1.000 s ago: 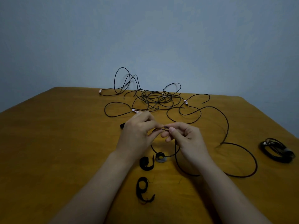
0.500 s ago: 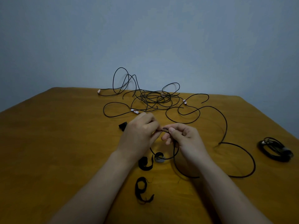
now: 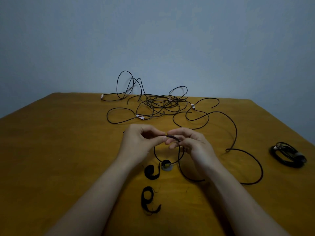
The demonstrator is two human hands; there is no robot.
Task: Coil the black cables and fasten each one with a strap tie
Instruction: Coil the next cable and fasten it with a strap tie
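My left hand (image 3: 140,143) and my right hand (image 3: 194,143) meet above the middle of the table and both pinch one black cable (image 3: 252,167). A small loop of it hangs under my fingers, and the rest trails right in a wide curve. A tangle of loose black cables (image 3: 158,103) with white-tipped plugs lies at the far side. Three curled black strap ties lie near my wrists: one (image 3: 151,172), one with a grey patch (image 3: 166,165) and one nearer me (image 3: 148,200). A coiled, tied cable (image 3: 288,155) rests at the right.
The yellow-brown wooden table (image 3: 59,159) runs to a blue-grey wall behind. Its left half is bare wood. The right edge passes close to the coiled cable.
The loop under my fingers has grown rounder and hangs lower. Both hands have shifted slightly, and the small dark object left of my left hand is now almost hidden.
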